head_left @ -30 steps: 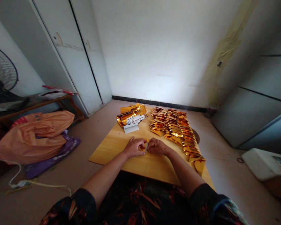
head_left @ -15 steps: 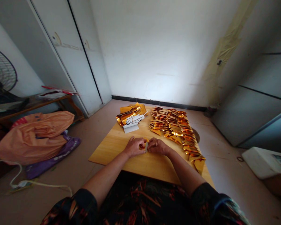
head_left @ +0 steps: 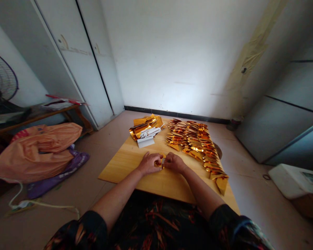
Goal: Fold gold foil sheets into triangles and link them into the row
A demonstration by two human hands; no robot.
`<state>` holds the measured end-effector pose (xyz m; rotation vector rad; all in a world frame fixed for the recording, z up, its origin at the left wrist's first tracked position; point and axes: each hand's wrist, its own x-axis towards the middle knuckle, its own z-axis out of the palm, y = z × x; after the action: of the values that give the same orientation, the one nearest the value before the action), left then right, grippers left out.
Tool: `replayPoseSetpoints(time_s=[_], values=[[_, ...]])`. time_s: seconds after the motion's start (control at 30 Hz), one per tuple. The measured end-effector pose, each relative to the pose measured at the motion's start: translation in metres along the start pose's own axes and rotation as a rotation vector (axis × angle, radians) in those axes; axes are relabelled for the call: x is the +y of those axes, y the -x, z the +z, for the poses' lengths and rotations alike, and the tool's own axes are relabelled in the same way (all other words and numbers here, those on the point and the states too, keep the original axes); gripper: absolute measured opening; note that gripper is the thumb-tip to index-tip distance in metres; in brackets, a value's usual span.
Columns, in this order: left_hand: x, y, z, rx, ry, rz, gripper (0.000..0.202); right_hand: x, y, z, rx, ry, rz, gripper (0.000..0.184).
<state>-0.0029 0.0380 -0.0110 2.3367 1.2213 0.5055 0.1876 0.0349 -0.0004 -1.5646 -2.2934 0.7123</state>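
Near the front of the wooden board, my left hand [head_left: 149,164] curls its fingers around a small piece of gold foil paper [head_left: 162,157]. My right hand [head_left: 175,163] pinches the other side of the same piece, close against the left fingertips. A pale strip shows between the fingers, and most of the piece is hidden. Beyond my left hand lie flat gold foil sheets [head_left: 138,121] with white paper strips [head_left: 150,132] on them. Past my right hand, rows of folded gold foil pieces [head_left: 190,139] overlap one another.
The wooden board [head_left: 122,165] sits low in front of my lap. On the floor at left are an orange plastic bag [head_left: 39,149], a purple bag [head_left: 67,173] and a pale cord [head_left: 49,205]. A white foam box [head_left: 287,180] stands at right, below a grey cabinet [head_left: 281,128].
My right hand has turned slightly and its fingers have closed in more tightly on the foil piece. My left hand has stayed in place. The piles look the same.
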Motion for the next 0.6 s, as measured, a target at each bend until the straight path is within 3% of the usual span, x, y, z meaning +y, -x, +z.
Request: replayPoseSetpoints(time_s=[0.6], values=[[-0.006,-0.004,0.005,0.006,0.011,0.003,0.013,-0.013,0.006,0.004,0.049,0.131,0.04,0.01]])
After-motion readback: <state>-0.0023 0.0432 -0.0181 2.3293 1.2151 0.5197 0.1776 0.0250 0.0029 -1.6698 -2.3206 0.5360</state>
